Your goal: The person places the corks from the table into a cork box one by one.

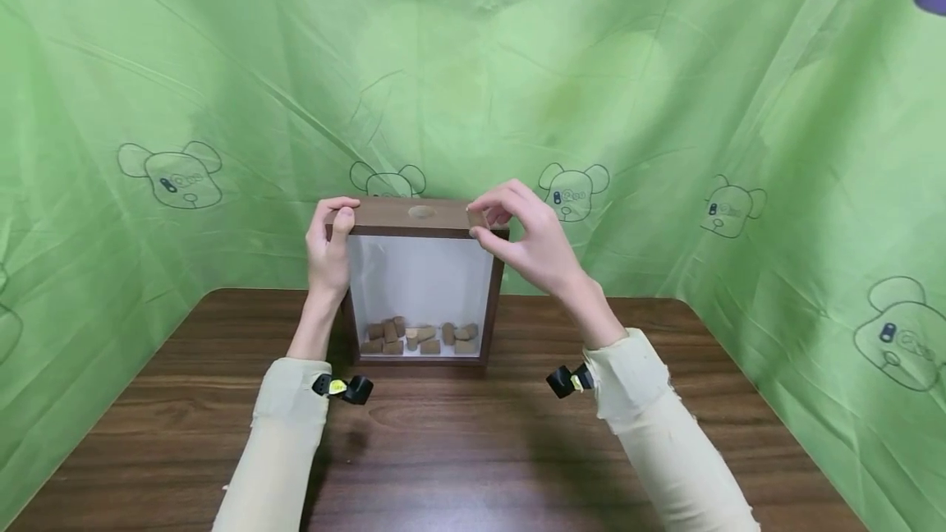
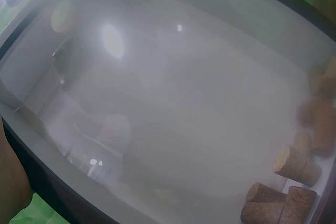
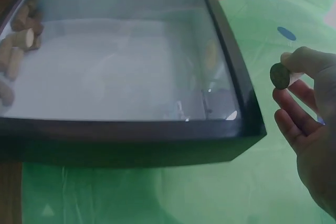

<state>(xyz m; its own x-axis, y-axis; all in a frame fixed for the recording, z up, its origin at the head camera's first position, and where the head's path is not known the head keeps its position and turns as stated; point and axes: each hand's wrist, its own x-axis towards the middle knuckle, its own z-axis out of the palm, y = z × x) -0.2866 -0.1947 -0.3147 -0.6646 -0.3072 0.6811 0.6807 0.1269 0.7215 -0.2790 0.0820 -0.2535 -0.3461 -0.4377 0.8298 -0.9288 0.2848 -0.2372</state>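
Note:
A dark-framed wooden box (image 1: 384, 213) with a clear front stands upright on the table, a round hole (image 1: 423, 212) in its top. My left hand (image 1: 328, 249) grips the box's upper left corner, thumb at the front edge and fingers over the top. Between thumb and fingertips, my right hand (image 1: 538, 240) pinches a cork (image 3: 280, 76) by the upper right corner of the box. In the right wrist view the cork's round dark end shows, off to the side of the frame. Several corks (image 1: 429, 346) lie loose along the bottom inside the box, behind the clear panel.
The brown wood-grain table (image 1: 443, 442) extends under and around the box. Green curtain (image 1: 281, 105) with bear-head drawings hangs close behind the table and along both sides. Each sleeve cuff carries a small black camera.

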